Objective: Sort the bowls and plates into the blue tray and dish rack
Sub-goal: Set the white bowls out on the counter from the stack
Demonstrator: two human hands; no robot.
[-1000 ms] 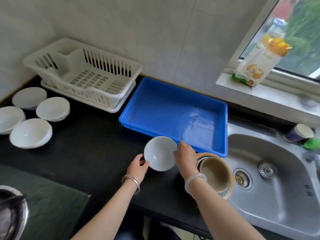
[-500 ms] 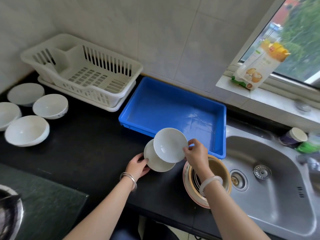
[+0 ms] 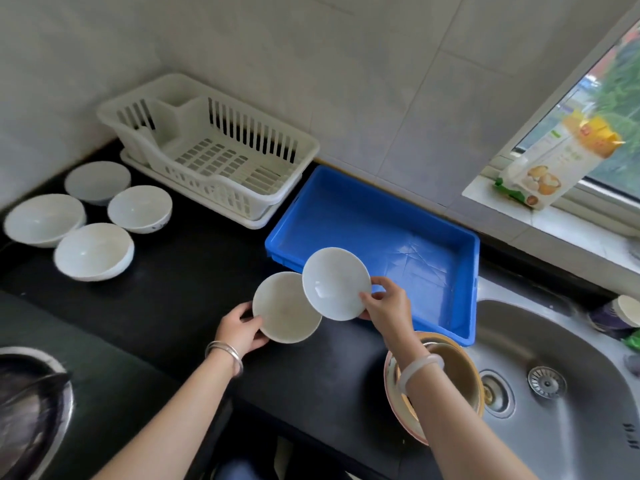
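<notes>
White upper bowl [image 3: 334, 282] partly covers lower bowl [image 3: 282, 311].

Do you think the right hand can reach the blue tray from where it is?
Probably yes. The right hand, pinching a white bowl, is right at the near edge of the blue tray, and nothing stands between them.

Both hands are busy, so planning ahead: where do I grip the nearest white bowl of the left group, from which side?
Probably put the grip on the rim of the front bowl, coming from its near right side, thumb inside, fingers under the wall. It sits upright, mouth up, and that edge faces bare counter; other bowls crowd its far side.
</notes>
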